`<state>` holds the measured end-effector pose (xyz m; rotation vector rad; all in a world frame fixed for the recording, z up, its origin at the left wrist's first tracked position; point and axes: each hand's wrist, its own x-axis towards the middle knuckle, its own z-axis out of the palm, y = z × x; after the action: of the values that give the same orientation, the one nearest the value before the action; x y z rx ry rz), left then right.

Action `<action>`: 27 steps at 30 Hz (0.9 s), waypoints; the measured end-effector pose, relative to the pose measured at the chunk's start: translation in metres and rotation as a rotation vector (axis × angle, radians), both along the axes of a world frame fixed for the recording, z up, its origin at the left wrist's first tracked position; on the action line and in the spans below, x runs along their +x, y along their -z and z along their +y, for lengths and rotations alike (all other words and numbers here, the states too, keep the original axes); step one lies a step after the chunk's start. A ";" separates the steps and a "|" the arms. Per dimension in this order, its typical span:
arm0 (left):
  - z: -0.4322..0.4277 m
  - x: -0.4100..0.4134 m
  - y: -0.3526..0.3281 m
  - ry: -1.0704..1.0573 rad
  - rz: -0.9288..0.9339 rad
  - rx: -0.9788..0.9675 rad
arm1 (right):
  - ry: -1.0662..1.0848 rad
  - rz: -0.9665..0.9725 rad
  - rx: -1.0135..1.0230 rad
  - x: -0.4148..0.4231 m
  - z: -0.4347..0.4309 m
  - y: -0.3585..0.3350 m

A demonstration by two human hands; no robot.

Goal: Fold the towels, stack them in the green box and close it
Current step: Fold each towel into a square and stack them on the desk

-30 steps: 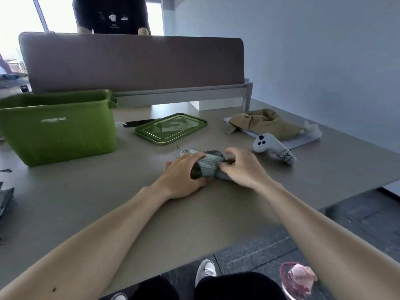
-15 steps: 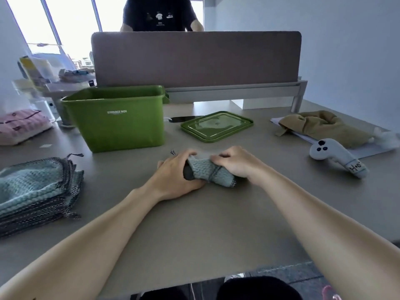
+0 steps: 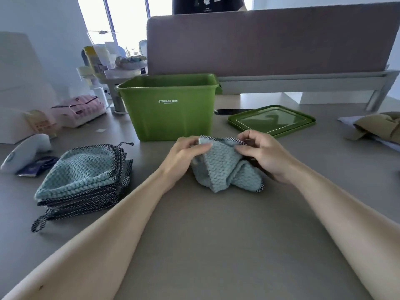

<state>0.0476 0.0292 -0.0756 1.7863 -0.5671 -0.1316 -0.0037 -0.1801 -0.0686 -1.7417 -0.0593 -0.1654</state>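
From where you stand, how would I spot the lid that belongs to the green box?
Start at the tall green box standing open at the middle of the grey table. Just to its right the lid lies flat on the tabletop, apart from the box. It is the only flat, glossy green rectangle there.

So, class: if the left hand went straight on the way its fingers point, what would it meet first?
The towel, which the left hand itself pinches at the top edge. Beyond that, probably the right hand, though depth is hard to judge.
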 end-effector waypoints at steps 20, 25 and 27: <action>-0.015 -0.014 0.000 -0.214 0.055 -0.312 | 0.056 0.002 0.446 -0.018 0.007 -0.018; -0.012 -0.022 -0.007 -0.373 -0.495 -0.081 | 0.150 -0.018 0.476 -0.021 0.008 -0.023; -0.020 -0.035 -0.007 -0.192 -0.475 -0.124 | 0.114 -0.036 0.458 -0.022 0.013 -0.023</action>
<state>0.0128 0.0088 -0.0682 1.7431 -0.7155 0.4624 -0.0259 -0.1676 -0.0460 -1.2856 0.0493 -0.2721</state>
